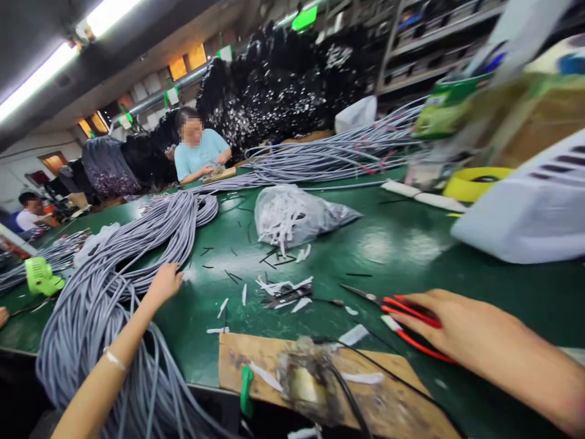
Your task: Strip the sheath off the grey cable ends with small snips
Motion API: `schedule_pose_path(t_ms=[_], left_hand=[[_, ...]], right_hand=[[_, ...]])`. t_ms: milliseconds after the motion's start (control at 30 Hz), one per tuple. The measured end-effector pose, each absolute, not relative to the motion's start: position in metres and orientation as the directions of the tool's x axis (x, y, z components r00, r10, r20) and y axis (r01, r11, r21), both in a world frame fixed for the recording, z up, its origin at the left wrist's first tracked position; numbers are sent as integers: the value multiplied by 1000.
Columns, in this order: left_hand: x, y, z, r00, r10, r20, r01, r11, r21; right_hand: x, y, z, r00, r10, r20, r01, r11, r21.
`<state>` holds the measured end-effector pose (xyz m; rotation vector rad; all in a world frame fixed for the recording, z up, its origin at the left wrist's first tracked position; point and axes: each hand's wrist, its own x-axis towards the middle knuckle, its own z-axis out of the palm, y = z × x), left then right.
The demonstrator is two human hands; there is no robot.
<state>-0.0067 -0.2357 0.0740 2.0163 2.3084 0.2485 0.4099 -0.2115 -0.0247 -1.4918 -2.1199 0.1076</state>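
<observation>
Red-handled tool (pixel 387 303), handles apart, held in the part-closed right grip (pixel 466 329).

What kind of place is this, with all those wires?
Probably a cable workshop or small factory. Large bundles of long grey cables cover much of a shiny green worktable, and another person in a light-blue T-shirt is working with their hands there too.

Open stretch of green tabletop (pixel 402 262) between plastic bag (pixel 297 210) and red-handled tool (pixel 377 299) offers low passage. Thick grey cable bundle (pixel 109 274) blocks left. Loose scraps (pixel 297 285) litter middle. Wooden board (pixel 247 350) with mounted device (pixel 301 384) obstructs near edge; white vented casing (pixel 525 207) obstructs right.
</observation>
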Motion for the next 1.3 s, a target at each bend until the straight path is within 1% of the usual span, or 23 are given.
schedule_pose_path(t_ms=[67, 133, 200, 267, 367, 467, 533, 667, 733, 800, 833, 867, 900, 933, 967, 1000, 1033, 1100, 1167, 1300], left_hand=[[-14, -209, 61, -178, 981, 72, 980, 169, 108], [-17, -198, 46, -214, 974, 78, 976, 209, 66], [-17, -198, 36, -247, 966, 80, 969, 244, 43], [-16, -201, 31, -272, 959, 73, 962, 270, 46], [-14, -206, 33, -276, 961, 19, 955, 273, 113], [-13, -216, 48, -239, 970, -35, 939, 240, 248], [-15, -225, 67, -214, 977, -19, 911, 206, 357], [-3, -243, 120, -144, 987, 67, 816, 80, 572], [24, -250, 141, -54, 996, 70, 758, -5, 653], [64, -254, 152, 54, 995, 80, 673, -95, 733], [87, -256, 153, 174, 978, 116, 519, -191, 833], [109, -258, 151, 300, 943, 144, 368, -254, 894], [128, -261, 147, 411, 898, 158, 270, -285, 920], [144, -264, 141, 487, 857, 168, 199, -296, 934], [156, -268, 133, 528, 831, 177, 156, -299, 941], [164, -272, 123, 538, 824, 176, 165, -308, 937], [167, -275, 114, 476, 858, 195, 220, -331, 918], [163, -282, 97, 307, 921, 241, 364, -348, 864], [153, -288, 87, 186, 944, 271, 452, -327, 830], [142, -293, 83, 83, 940, 330, 551, -320, 771]], right_hand=[[397, -218, -10, -266, 890, 371, 849, 399, -348], [382, -220, -1, -337, 866, 369, 816, 465, -345], [366, -218, 0, -430, 826, 363, 765, 547, -339], [350, -212, -5, -489, 789, 372, 738, 602, -305], [333, -202, -19, -514, 756, 406, 736, 632, -245], [326, -197, -34, -527, 726, 441, 716, 659, -230], [327, -197, -38, -509, 736, 446, 721, 648, -246], [332, -201, -30, -393, 826, 404, 780, 532, -331], [333, -203, -19, -325, 839, 437, 785, 497, -371], [334, -207, -6, -232, 847, 479, 754, 467, -461], [336, -210, 0, -161, 855, 494, 724, 442, -529], [338, -214, 5, -94, 863, 497, 676, 422, -604], [341, -218, 10, -47, 870, 490, 606, 415, -678], [343, -222, 14, -37, 878, 477, 520, 424, -741], [345, -228, 18, -56, 885, 462, 422, 440, -792], [346, -233, 23, -111, 888, 447, 317, 457, -831], [345, -238, 27, -189, 883, 430, 220, 464, -858], [336, -245, 38, -301, 866, 399, 90, 443, -892], [320, -247, 49, -336, 873, 353, 61, 394, -917], [291, -238, 64, -319, 891, 323, -49, 324, -945]])
